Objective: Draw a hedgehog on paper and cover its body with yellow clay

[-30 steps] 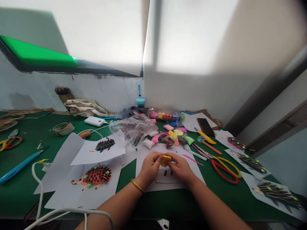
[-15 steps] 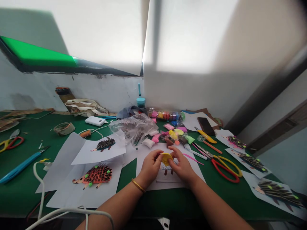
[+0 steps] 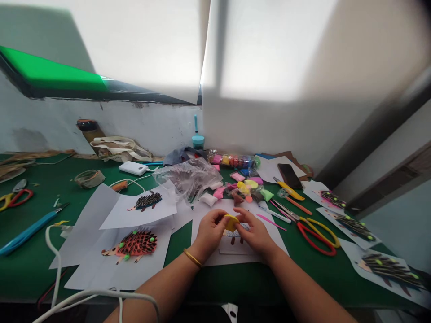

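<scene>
A flattened yellow piece of modelling clay is pinched between my two hands. My left hand grips its left edge with thumb and fingers. My right hand has its thumb and fingers at the right edge. Beneath them lies a white sheet with a partly covered hedgehog picture, its brown legs showing. Just beyond the hands are several small packets of coloured clay. A pink modelling tool and a white pen lie to the right.
Red-and-yellow scissors, a yellow cutter and a phone lie right. Finished hedgehog sheets line the right edge; another clay hedgehog is at left. A white cable crosses the front left. Behind sits a clear plastic bag.
The yellow clay has tilted and shifted slightly left, showing a narrower face. Both hands still hold it, with only small finger movements.
</scene>
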The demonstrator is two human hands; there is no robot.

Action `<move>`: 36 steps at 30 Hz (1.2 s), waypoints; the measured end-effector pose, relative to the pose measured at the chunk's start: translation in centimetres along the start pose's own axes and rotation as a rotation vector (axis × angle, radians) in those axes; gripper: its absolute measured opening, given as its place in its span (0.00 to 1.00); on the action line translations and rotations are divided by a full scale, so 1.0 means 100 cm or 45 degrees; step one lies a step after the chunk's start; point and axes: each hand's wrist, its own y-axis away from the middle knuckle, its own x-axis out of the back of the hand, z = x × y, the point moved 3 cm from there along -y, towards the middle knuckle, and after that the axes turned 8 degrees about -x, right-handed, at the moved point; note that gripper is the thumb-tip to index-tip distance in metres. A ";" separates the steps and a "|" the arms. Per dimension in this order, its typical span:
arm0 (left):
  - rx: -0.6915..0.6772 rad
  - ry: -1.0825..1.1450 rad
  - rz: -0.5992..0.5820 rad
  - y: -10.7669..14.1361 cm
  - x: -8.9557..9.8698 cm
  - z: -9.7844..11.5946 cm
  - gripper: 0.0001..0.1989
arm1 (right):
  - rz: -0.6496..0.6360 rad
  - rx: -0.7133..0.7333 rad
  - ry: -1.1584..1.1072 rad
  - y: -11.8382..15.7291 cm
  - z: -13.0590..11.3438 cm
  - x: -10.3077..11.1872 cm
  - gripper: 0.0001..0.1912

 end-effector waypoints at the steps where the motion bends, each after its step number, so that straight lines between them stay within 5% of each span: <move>1: -0.001 -0.007 0.007 0.000 0.000 0.001 0.09 | 0.028 0.010 0.008 0.000 0.000 0.000 0.24; 6: -0.051 -0.076 -0.071 0.000 -0.002 0.011 0.16 | 0.095 0.089 0.094 0.001 -0.003 0.000 0.25; 17: -0.182 -0.218 -0.224 0.001 -0.003 0.019 0.10 | 0.067 0.099 0.199 0.001 -0.013 0.000 0.26; 25: -0.082 -0.198 -0.081 -0.003 0.002 0.005 0.08 | -0.030 0.051 0.108 0.003 -0.007 0.000 0.30; 36: -0.047 -0.140 -0.136 -0.001 -0.003 0.003 0.15 | 0.070 0.074 0.171 -0.001 -0.010 0.001 0.28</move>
